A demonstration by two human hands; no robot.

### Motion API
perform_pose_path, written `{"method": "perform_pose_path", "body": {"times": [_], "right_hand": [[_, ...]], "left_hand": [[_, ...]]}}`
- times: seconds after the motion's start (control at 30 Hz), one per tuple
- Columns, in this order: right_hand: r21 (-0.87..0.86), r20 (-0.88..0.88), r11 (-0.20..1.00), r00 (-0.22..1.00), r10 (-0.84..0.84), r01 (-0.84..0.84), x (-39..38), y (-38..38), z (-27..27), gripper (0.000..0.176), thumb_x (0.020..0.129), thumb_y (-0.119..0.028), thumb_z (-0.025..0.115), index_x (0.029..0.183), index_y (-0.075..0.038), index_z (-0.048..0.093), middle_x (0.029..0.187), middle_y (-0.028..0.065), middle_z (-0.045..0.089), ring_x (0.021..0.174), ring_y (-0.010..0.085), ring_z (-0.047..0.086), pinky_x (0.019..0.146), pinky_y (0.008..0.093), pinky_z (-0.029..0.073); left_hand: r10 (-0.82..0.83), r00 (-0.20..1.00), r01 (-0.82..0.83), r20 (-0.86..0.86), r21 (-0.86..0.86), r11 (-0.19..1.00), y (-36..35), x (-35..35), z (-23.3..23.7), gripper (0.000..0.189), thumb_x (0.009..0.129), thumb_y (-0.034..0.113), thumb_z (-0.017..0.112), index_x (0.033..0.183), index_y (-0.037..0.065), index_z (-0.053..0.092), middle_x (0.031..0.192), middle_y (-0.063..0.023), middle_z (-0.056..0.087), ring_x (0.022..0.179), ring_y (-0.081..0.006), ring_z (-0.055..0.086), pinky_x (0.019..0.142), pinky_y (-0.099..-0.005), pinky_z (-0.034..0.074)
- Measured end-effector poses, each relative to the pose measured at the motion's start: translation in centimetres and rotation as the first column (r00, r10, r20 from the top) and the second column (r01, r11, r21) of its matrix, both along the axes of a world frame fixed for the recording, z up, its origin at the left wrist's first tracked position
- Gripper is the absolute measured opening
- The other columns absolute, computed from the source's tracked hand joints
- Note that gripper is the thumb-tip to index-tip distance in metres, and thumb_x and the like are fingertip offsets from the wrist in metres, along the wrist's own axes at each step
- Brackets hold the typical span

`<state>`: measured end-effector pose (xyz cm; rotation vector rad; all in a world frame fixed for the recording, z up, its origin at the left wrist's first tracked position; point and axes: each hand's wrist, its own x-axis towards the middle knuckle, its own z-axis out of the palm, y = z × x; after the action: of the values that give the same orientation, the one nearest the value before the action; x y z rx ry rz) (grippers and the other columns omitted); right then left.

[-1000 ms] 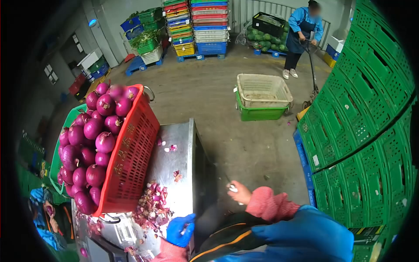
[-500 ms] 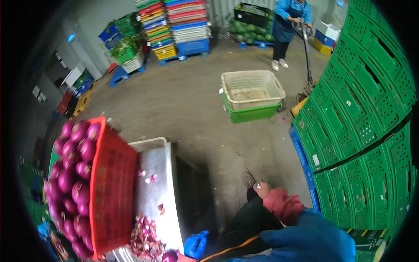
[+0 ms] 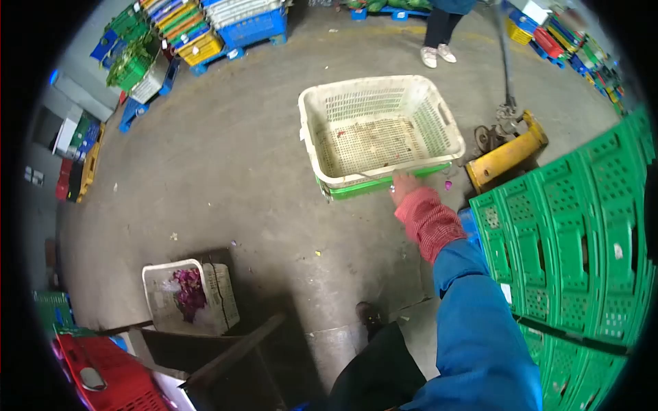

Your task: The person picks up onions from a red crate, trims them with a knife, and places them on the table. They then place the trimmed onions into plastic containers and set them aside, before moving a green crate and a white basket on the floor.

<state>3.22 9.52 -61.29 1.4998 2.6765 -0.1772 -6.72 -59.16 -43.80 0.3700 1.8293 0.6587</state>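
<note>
My right hand, bare with a red cuff and blue sleeve, reaches forward to the near rim of a white plastic crate. Its fingers are closed on a thin metal rod, which lies along the crate's near edge; its tip is too small to make out. Inside, the white crate holds only small scraps. It sits on a green crate on the floor. My left hand is out of view.
Stacked green crates stand close on the right, near a yellow pallet jack. A person's legs are beyond. At lower left are a white crate with purple onion skins and a red crate.
I have moved closer to the white and green crates, and my right hand has reached forward to their near rim. My blue-gloved left hand has left view.
</note>
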Motion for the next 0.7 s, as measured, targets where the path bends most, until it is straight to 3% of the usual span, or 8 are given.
{"method": "perform_pose_path", "body": {"times": [0.23, 0.27, 0.3, 0.33, 0.37, 0.47, 0.57, 0.7], "right_hand": [[-0.148, 0.12, 0.983, 0.985, 0.123, -0.105, -4.8, 8.6, -9.8, 0.033, 0.09, -0.02, 0.055, 0.119, -0.004, 0.056, 0.114, 0.0163, 0.056, 0.107, 0.0325, 0.057, 0.097, 0.0446, 0.044], [-0.19, 0.088, 0.981, 0.994, 0.06, -0.042, -5.3, 8.6, -10.3, 0.033, 0.09, -0.02, 0.053, 0.118, -0.004, 0.057, 0.113, 0.0178, 0.057, 0.107, 0.0334, 0.057, 0.097, 0.0453, 0.044], [-0.23, 0.058, 0.973, 0.998, -0.006, 0.019, -5.9, 8.5, -10.7, 0.032, 0.091, -0.02, 0.052, 0.118, -0.003, 0.057, 0.112, 0.0192, 0.058, 0.107, 0.0344, 0.058, 0.096, 0.0459, 0.045], [-0.268, -0.013, 0.957, 0.992, -0.123, 0.115, -6.2, 7.3, -9.2, 0.032, 0.092, -0.021, 0.051, 0.117, -0.003, 0.057, 0.112, 0.0209, 0.059, 0.108, 0.0357, 0.058, 0.096, 0.0467, 0.045], [-0.311, -0.076, 0.927, 0.967, -0.244, 0.21, -5.9, 6.1, -8.4, 0.032, 0.092, -0.022, 0.05, 0.117, -0.003, 0.058, 0.111, 0.0226, 0.06, 0.108, 0.0371, 0.059, 0.096, 0.0475, 0.045], [-0.334, 0.06, 0.94, 0.997, -0.055, 0.072, -1.3, 2.4, -9.1, 0.033, 0.092, -0.023, 0.049, 0.117, -0.003, 0.058, 0.112, 0.0252, 0.061, 0.111, 0.0389, 0.058, 0.094, 0.049, 0.046], [-0.27, 0.069, 0.959, 0.991, 0.113, -0.09, 6.9, -6.4, -5.3, 0.032, 0.089, -0.02, 0.055, 0.117, -0.005, 0.061, 0.114, 0.0253, 0.061, 0.112, 0.0384, 0.059, 0.093, 0.0488, 0.047], [-0.296, 0.15, 0.954, 0.985, 0.089, -0.041, 16.3, -13.4, -3.5, 0.03, 0.083, -0.016, 0.062, 0.111, -0.008, 0.065, 0.101, 0.0216, 0.064, 0.098, 0.0377, 0.063, 0.086, 0.0456, 0.05]], "left_hand": [[0.233, 0.956, -0.178, 0.176, -0.283, 0.943, -5.1, 1.7, -8.0, 0.038, 0.102, 0.029, 0.049, 0.136, 0.013, 0.053, 0.11, -0.0036, 0.064, 0.093, -0.0141, 0.058, 0.087, -0.0268, 0.048], [0.501, 0.849, -0.345, 0.168, -0.541, 0.767, 0.6, 1.0, -4.9, 0.039, 0.101, 0.018, 0.045, 0.14, 0.012, 0.048, 0.124, -0.0102, 0.058, 0.102, -0.0203, 0.057, 0.089, -0.0328, 0.048], [0.056, 0.988, -0.008, 0.142, -0.324, 0.946, -4.9, 1.9, -8.5, 0.04, 0.1, 0.014, 0.044, 0.14, 0.011, 0.048, 0.127, -0.0129, 0.056, 0.106, -0.0237, 0.056, 0.091, -0.0354, 0.047], [-0.565, 0.789, 0.506, -0.24, -0.266, 0.82, -10.0, 2.7, -11.8, 0.041, 0.099, 0.01, 0.043, 0.14, 0.011, 0.048, 0.129, -0.0155, 0.054, 0.11, -0.0271, 0.055, 0.094, -0.038, 0.046], [-0.706, 0.39, 0.663, -0.591, -0.352, 0.661, -12.8, 3.1, -14.0, 0.043, 0.098, 0.006, 0.042, 0.14, 0.011, 0.048, 0.132, -0.0181, 0.053, 0.113, -0.0304, 0.054, 0.096, -0.0406, 0.046], [-0.583, 0.661, 0.52, -0.472, -0.271, 0.81, -15.4, 3.7, -16.7, 0.047, 0.094, 0.002, 0.042, 0.141, 0.01, 0.047, 0.137, -0.0216, 0.05, 0.12, -0.0386, 0.051, 0.102, -0.0442, 0.043], [-0.348, 0.885, 0.351, -0.308, -0.046, 0.935, -7.9, 2.8, -9.1, 0.047, 0.094, 0.001, 0.041, 0.14, 0.007, 0.047, 0.14, -0.0199, 0.048, 0.124, -0.0392, 0.049, 0.106, -0.0448, 0.041], [-0.276, 0.888, 0.287, -0.367, -0.026, 0.958, -8.7, 5.4, -5.5, 0.044, 0.095, 0.001, 0.041, 0.138, 0.007, 0.049, 0.137, -0.0167, 0.052, 0.121, -0.0369, 0.051, 0.103, -0.0427, 0.043]]}}
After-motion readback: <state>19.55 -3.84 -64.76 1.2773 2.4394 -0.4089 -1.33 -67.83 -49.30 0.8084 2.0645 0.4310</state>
